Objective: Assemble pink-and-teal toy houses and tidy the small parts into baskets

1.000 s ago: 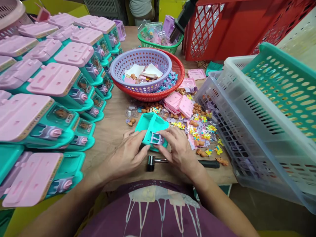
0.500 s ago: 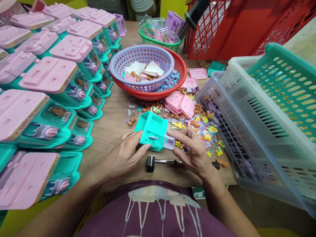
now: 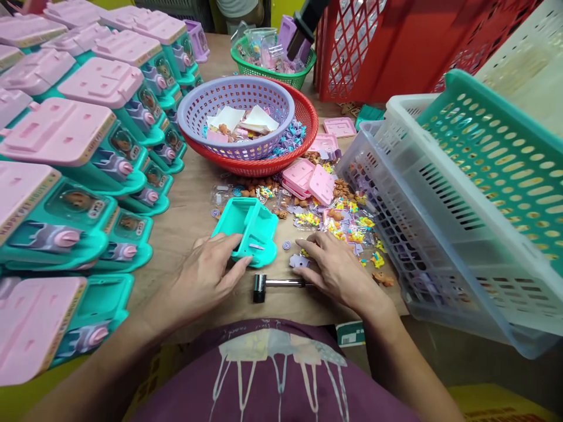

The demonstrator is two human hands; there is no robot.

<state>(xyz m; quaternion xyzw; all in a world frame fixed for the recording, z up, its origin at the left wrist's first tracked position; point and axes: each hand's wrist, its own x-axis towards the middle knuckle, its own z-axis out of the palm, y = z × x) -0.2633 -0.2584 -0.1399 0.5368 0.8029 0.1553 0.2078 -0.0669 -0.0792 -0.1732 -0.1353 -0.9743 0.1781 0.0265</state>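
My left hand (image 3: 215,266) grips the near left side of an open teal plastic toy housing (image 3: 264,225), with the thumb along its front edge. A thin purple piece shows in a slot of the housing. To its right, my right hand (image 3: 336,266) is low over the table, its thumb and fingers around a small lavender plastic part (image 3: 299,261); its far edge is hidden by the fingers. A small purple swirl disc (image 3: 287,245) lies between the housing and that hand. In front lies a black-headed hammer (image 3: 260,288) with a metal shaft, its handle end hidden under my right hand.
Assembled pink-and-teal toys (image 3: 88,132) fill the left side. Behind the housing, a lavender basket (image 3: 237,88) sits in a red one (image 3: 308,126). Pink lids (image 3: 321,184) and bagged small parts (image 3: 307,220) are scattered at the right, beside a clear crate (image 3: 373,176).
My right hand has drawn the lavender part away from the housing, lower toward the table. The housing, still in my left hand, looks slightly turned. The whole view has shifted a little.
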